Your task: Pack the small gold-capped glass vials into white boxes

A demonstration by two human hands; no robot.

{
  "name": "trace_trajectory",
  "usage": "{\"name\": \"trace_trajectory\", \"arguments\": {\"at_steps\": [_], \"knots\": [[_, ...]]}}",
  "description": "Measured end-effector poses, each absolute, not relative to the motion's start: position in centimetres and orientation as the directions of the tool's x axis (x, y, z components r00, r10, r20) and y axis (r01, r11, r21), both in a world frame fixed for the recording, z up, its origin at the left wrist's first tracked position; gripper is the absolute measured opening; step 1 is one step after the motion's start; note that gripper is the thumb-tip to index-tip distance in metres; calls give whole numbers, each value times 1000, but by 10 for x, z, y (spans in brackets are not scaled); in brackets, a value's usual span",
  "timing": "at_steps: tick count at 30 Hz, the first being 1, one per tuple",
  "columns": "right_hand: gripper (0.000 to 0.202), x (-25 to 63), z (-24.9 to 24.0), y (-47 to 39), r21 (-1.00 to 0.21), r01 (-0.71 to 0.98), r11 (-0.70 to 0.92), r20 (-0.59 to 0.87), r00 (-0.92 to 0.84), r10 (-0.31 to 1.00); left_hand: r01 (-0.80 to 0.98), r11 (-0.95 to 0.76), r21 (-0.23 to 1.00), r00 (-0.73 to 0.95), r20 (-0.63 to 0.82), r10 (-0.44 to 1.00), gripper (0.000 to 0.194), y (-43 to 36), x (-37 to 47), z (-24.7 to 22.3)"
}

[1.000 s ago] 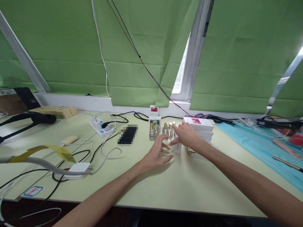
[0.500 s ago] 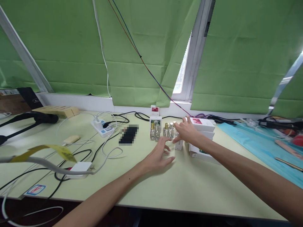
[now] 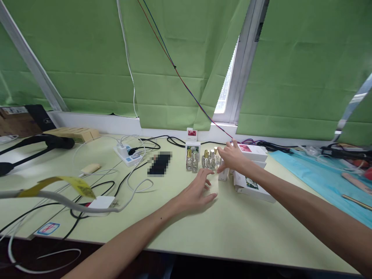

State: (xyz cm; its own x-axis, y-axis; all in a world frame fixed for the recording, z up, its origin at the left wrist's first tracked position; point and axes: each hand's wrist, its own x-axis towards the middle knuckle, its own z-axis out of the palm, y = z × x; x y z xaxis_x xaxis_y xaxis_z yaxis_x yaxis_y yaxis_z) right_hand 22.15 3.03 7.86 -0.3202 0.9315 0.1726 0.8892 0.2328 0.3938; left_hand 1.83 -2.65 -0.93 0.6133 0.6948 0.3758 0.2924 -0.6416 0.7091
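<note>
My left hand (image 3: pixel 199 190) hovers over the table in front of the bottles, palm turned right, its fingers apart and holding nothing. My right hand (image 3: pixel 232 157) is at a small white box (image 3: pixel 223 174) that stands upright; the thumb is against the box's left side, and the hand hides its upper part. Left of this box stands a cluster of small glass perfume bottles (image 3: pixel 206 159) with gold and silver caps. Two more glass bottles (image 3: pixel 194 162) stand before a white carton with a flower picture (image 3: pixel 196 146). Stacked white cartons (image 3: pixel 255 186) lie beyond my right wrist.
Leftward are a dark pixelated object (image 3: pixel 159 164), a power strip (image 3: pixel 127 156), a white adapter (image 3: pixel 101 204) and tangled cables. A thick grey cable (image 3: pixel 64 202) crosses the near left. Blue sheeting (image 3: pixel 305 178) covers the right side; a gold rod (image 3: pixel 357 203) lies on it.
The view has shifted slightly. My right hand and the small white box have moved a little away from me and rightward, closer to the stacked cartons. My left hand stays nearly still.
</note>
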Motion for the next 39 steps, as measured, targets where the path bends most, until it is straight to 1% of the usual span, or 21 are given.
{"name": "trace_trajectory", "arguments": {"at_steps": [3, 5, 9, 12, 15, 17, 20, 22, 23, 29, 32, 36, 39], "knots": [[77, 223, 78, 29, 405, 885, 232, 167, -321, 932, 326, -667, 669, 617, 384, 687, 50, -25, 18, -9], [77, 223, 79, 28, 410, 881, 235, 155, -321, 934, 362, -702, 613, 612, 412, 675, 45, -20, 18, -8], [77, 224, 80, 29, 419, 874, 244, 141, -328, 934, 444, -797, 410, 579, 548, 604, 32, -8, 18, -2], [76, 224, 84, 29, 420, 872, 252, 101, -321, 942, 493, -832, 255, 541, 659, 522, 29, 2, 21, 4], [72, 224, 89, 27, 401, 875, 270, 62, -320, 945, 553, -823, 128, 550, 687, 476, 30, 13, 30, 8], [69, 223, 92, 27, 385, 880, 278, 49, -320, 946, 587, -805, 87, 555, 681, 478, 32, 24, 39, 14], [64, 222, 94, 26, 370, 886, 279, 37, -315, 949, 650, -756, 69, 567, 619, 544, 30, 47, 56, 30], [61, 221, 95, 26, 368, 888, 277, 32, -310, 950, 701, -706, 100, 578, 501, 644, 28, 67, 69, 42], [60, 221, 95, 26, 368, 888, 276, 25, -306, 952, 708, -697, 113, 582, 466, 667, 26, 77, 74, 47], [55, 218, 99, 25, 365, 888, 279, -2, -299, 954, 697, -696, 175, 648, 261, 715, 9, 122, 97, 61], [56, 219, 98, 25, 356, 892, 278, 0, -298, 955, 696, -690, 200, 648, 239, 723, 11, 126, 101, 60], [51, 222, 97, 27, 359, 890, 282, -9, -299, 954, 686, -694, 218, 648, 249, 720, 8, 125, 102, 60], [50, 222, 97, 26, 361, 892, 271, -7, -288, 958, 673, -706, 221, 662, 246, 708, 8, 126, 101, 63]]}}
